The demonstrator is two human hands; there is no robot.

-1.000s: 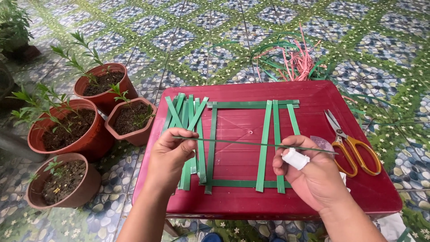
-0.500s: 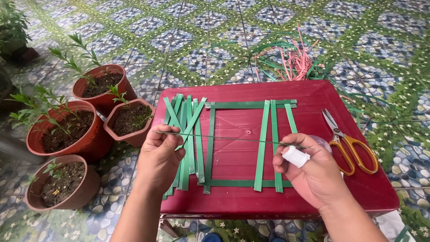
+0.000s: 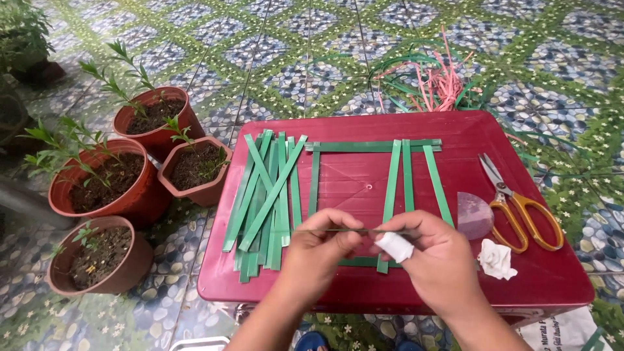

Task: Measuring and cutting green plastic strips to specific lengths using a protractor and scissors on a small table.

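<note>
Head view: left hand (image 3: 323, 244) and right hand (image 3: 434, 255) each pinched one thin green strip (image 3: 338, 230) above the red tabletop's (image 3: 552, 279) near edge. Risk judged: a bandaged right finger could let it slip.

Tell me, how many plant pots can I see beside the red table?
4, all left of the red table: a round pot farthest away, a larger round pot left, a squarish pot nearest the table, a brown pot closest. More may lie off-frame.
</note>
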